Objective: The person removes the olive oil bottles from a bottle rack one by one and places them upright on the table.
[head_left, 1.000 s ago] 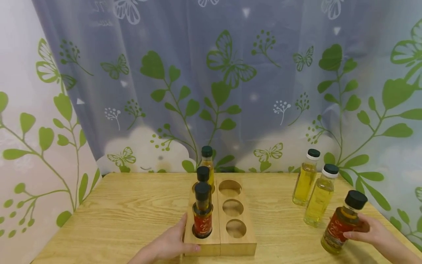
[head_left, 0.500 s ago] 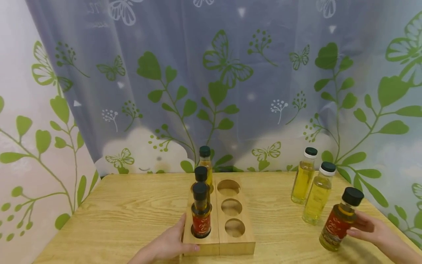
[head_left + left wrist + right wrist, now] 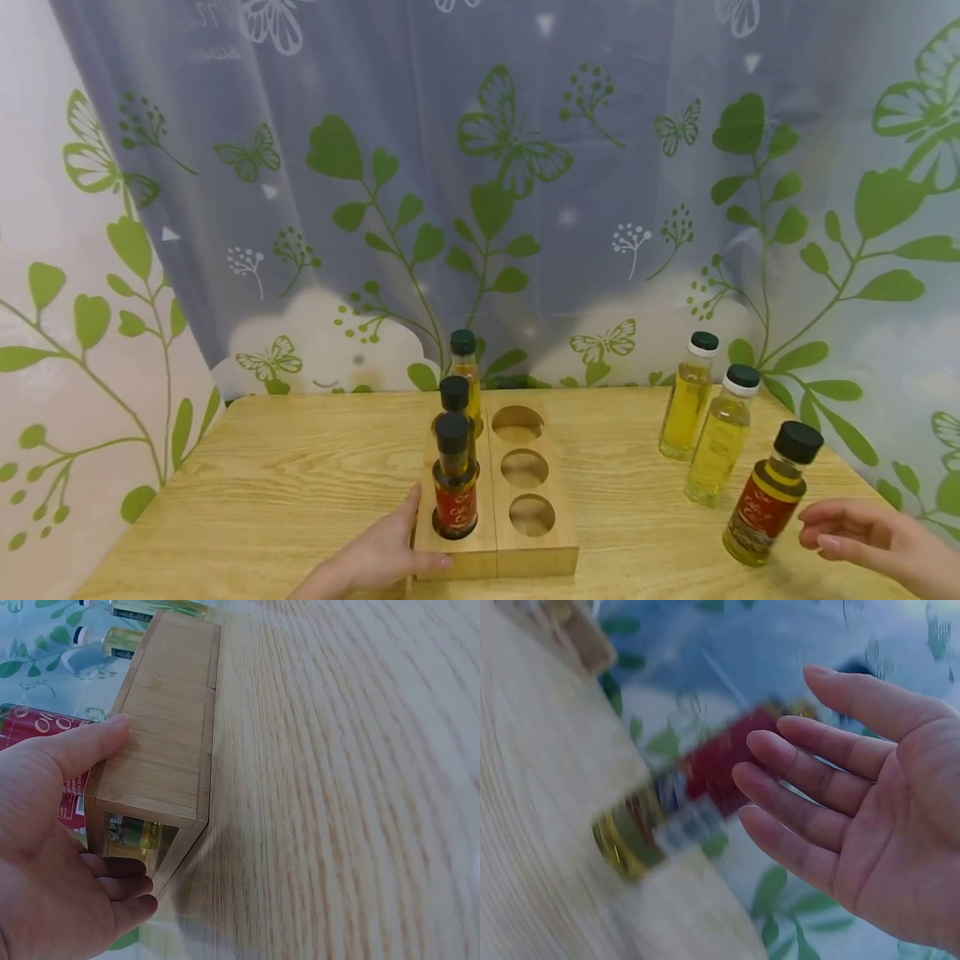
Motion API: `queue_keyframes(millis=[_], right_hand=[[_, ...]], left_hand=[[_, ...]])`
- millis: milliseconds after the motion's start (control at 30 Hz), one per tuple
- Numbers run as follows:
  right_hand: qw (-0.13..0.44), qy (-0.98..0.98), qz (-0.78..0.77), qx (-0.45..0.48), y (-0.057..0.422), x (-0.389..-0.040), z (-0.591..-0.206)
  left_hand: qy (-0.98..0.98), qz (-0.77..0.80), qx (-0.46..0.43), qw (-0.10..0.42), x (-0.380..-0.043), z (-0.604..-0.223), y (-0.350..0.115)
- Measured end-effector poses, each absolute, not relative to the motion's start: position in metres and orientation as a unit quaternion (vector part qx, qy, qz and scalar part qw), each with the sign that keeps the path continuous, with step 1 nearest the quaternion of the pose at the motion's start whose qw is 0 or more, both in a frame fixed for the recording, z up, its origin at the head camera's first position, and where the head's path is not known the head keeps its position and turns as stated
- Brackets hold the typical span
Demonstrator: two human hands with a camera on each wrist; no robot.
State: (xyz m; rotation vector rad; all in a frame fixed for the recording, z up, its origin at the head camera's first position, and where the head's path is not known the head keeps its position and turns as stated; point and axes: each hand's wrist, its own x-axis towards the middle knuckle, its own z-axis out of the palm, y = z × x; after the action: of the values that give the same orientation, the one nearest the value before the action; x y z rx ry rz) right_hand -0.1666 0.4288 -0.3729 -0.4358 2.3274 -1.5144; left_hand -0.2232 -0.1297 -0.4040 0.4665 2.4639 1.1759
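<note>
My left hand (image 3: 382,540) holds the near left corner of a wooden bottle rack (image 3: 536,562), thumb on its front face and fingers at its side. In the rack's left row stand a red-labelled olive oil bottle (image 3: 456,504) in front, another dark-capped bottle (image 3: 454,393) behind it, and a green-capped oil bottle (image 3: 464,367) at the back. The right row shows three vacant round holes. At the right, a red-labelled olive oil bottle (image 3: 765,510) stands upright on the table. Just right of it my right hand (image 3: 870,537) is apart from it, fingers relaxed and holding nothing.
Two yellow oil bottles with green caps stand behind the red-labelled one, a nearer bottle (image 3: 717,446) and a farther bottle (image 3: 686,408). The wooden table (image 3: 300,467) ends at a patterned curtain (image 3: 405,250) at the back and sides.
My right hand has let go of the red-labelled olive oil bottle and drawn back to the right, leaving it standing. The left hand stays on the rack. The head view has shifted slightly.
</note>
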Motion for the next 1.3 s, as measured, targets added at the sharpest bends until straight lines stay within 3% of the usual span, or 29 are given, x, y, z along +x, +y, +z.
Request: queue_keyframes(millis=[133, 500, 767, 1300], right_hand=[[0.164, 0.806, -0.534, -0.194, 0.406, -0.161, -0.364], [0.107, 0.805, -0.552, -0.189, 0.325, -0.166, -0.338], [0.023, 0.795, -0.564, -0.223, 0.268, -0.190, -0.333], [-0.012, 0.820, -0.543, -0.180, 0.209, -0.258, -0.322]], left_hand=[[0.873, 0.422, 0.164, 0.183, -0.223, -0.404, -0.130], [0.873, 0.425, 0.166, 0.173, -0.222, -0.403, -0.129], [0.874, 0.425, 0.168, 0.167, -0.222, -0.403, -0.129], [0.873, 0.423, 0.163, 0.179, -0.223, -0.404, -0.130]])
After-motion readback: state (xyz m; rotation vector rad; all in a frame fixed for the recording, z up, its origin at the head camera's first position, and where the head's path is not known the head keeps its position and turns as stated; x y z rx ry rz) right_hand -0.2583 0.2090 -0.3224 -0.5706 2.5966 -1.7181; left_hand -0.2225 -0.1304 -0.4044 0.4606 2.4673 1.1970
